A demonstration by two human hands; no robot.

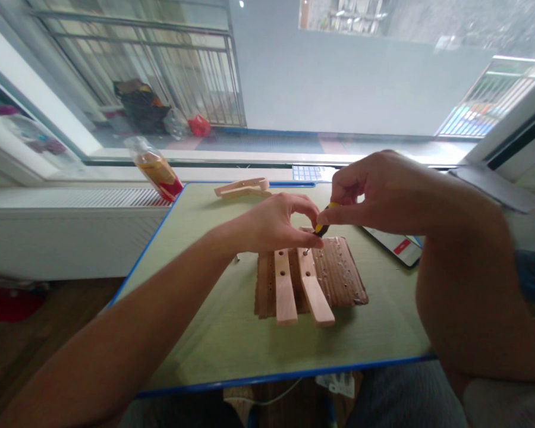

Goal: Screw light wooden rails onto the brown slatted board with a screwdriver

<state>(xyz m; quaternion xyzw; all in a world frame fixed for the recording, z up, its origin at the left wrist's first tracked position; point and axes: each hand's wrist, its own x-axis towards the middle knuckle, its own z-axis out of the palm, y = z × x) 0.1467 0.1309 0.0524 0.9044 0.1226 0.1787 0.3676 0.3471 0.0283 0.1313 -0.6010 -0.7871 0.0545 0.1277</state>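
Our right hand (370,193) grips a screwdriver (321,229) over a slat (315,294); our left hand (280,223) curls beside it, hold unclear. Two o'clock from the slat: a tablet (393,242).

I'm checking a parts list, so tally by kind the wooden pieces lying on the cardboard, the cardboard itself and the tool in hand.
Wooden pieces lying on the cardboard: 2
Cardboard sheets: 1
Yellow-and-black tool in the right hand: 1
Total: 4
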